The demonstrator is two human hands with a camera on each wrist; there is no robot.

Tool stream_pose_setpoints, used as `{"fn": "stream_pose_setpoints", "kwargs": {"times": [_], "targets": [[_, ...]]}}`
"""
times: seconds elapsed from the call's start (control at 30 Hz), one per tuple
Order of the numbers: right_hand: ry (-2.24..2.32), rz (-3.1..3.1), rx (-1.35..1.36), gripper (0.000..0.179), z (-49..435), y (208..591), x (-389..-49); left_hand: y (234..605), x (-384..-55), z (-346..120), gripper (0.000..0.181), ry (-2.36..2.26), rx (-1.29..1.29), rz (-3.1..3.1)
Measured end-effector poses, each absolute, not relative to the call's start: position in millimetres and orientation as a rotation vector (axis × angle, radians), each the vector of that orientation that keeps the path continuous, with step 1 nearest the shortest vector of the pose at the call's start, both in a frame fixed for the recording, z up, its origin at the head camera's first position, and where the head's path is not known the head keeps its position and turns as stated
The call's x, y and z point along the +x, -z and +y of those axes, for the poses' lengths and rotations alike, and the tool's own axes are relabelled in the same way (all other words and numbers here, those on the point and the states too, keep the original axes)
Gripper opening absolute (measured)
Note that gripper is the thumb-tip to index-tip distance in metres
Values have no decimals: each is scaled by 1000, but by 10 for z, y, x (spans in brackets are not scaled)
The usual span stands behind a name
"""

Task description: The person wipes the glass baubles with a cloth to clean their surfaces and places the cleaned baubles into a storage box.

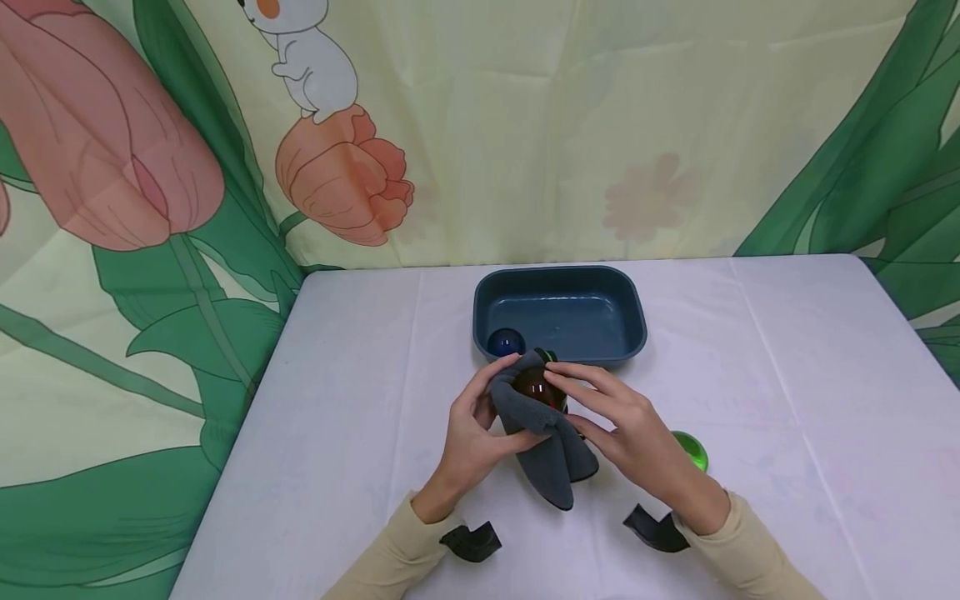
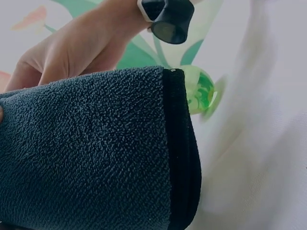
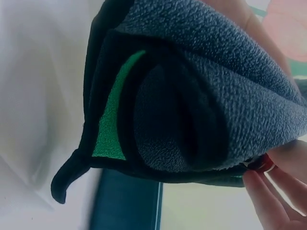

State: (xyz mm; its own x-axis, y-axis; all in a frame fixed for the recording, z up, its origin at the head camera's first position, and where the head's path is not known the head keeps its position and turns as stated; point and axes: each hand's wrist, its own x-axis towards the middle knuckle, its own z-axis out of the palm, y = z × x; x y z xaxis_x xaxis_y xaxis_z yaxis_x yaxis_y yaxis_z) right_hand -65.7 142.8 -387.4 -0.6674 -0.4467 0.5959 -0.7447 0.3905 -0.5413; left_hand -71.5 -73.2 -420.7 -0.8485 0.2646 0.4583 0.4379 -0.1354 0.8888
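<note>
A dark grey cloth (image 1: 534, 421) with black edging is wrapped partly around a dark red, shiny ball (image 1: 537, 387). My left hand (image 1: 471, 433) grips the cloth from the left, its thumb across the front. On the other side, my right hand (image 1: 630, 421) holds the ball, with fingertips on its upper right and the thumb lower down. In the left wrist view the folded cloth (image 2: 91, 148) hides most of my left hand. The right wrist view shows a green patch inside the cloth (image 3: 259, 115) and a sliver of the red ball (image 3: 262, 163) between fingers.
Just beyond the hands stands a dark blue rectangular bin (image 1: 592, 312), with a blue ball (image 1: 506, 342) in its near left corner. A clear green ball (image 1: 692, 451) lies on the white-covered table (image 1: 360, 433), beside my right wrist. Behind the table hangs a printed curtain (image 1: 525, 125).
</note>
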Motion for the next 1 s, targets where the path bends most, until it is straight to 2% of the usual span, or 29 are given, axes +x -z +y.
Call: {"fn": "stream_pose_setpoints", "kwargs": {"times": [0.13,0.57,0.8,1.0], "targets": [[-1221,-2316,996,80,1418,3861,-646,4216,-719,-723,75,2120,-802,-1994],[-1481,-2468,825,63,1397,3881,-644,4228,-726,-716,77,2099,-791,-2006],[-1422,-2516,862,68,1428,3840,-664,4239,-740,-723,74,2141,-764,-1959],[-1197,-2469,908,80,1472,3790,-659,4237,-746,-728,73,2142,-767,-1945]]}}
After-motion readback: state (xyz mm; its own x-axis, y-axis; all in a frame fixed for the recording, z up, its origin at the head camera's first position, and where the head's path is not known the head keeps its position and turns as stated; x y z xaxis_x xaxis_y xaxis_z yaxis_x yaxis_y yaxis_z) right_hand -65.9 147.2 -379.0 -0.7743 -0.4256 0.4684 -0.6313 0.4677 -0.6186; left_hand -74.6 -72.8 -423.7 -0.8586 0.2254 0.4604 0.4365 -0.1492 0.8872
